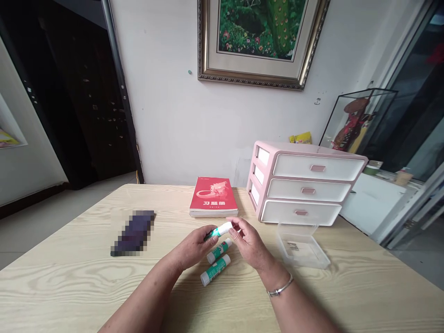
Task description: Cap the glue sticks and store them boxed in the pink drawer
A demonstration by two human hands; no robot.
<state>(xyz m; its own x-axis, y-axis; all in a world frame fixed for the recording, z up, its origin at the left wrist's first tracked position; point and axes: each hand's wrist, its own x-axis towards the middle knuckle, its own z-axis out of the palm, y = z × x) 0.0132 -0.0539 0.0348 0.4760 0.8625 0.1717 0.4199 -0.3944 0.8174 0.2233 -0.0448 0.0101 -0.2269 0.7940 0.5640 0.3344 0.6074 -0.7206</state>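
1. A person's left hand (194,247) and right hand (248,243) grip a glue stick (219,230) together, held just above a pale wood-grain table (69,282), near its front edge.
2. Left fingers (204,236) close around the stick's green-labelled end, while right fingertips (233,226) pinch its white end.
3. Two more glue sticks (219,250) (215,270) lie close together on the table, directly below the hands, each at a slant.
4. A red book (213,196) lies flat just beyond the hands, beside a pink-and-white drawer unit (301,185).
5. A clear plastic box (301,245) sits near the right hand, in front of the drawers.
6. A dark object (133,233) at table left is blurred beyond identifying.
7. A silver bangle (280,286) circles the right wrist.
8. A framed peacock painting (258,41) hangs on the wall above.
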